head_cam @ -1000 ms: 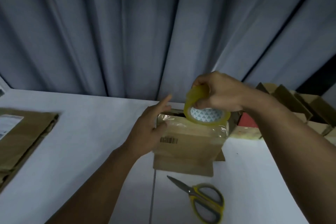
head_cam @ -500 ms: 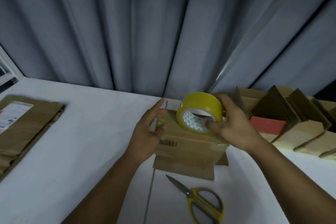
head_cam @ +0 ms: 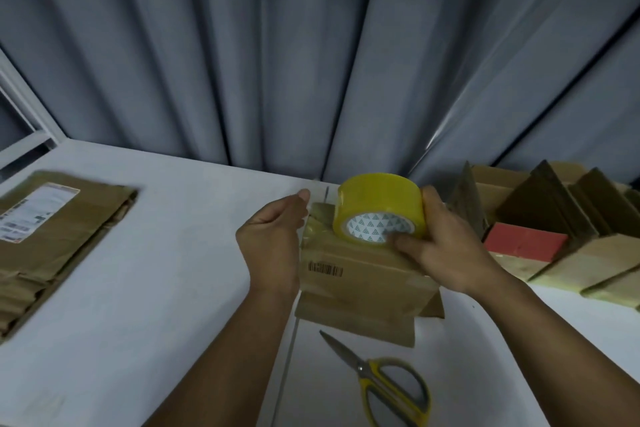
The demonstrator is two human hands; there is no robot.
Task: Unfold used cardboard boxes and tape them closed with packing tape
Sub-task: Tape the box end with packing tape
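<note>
Two hands are taping the box (head_cam: 363, 282) sitting on the table (head_cam: 173, 288). The right hand (head_cam: 446, 253) is pinching the tape (head_cam: 381, 199) on top; for the left hand (head_cam: 273, 246), I cannot tell its grip. Next, probably pulling tape across.

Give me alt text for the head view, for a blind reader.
The right hand grips a yellow tape roll atop a cardboard box; left hand sits beside the box's left edge. Nearer, scissors lie on the table.

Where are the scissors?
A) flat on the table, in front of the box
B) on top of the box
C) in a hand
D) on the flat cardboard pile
A: the scissors lie flat on the white table, nearer the camera than the box, untouched.
</note>
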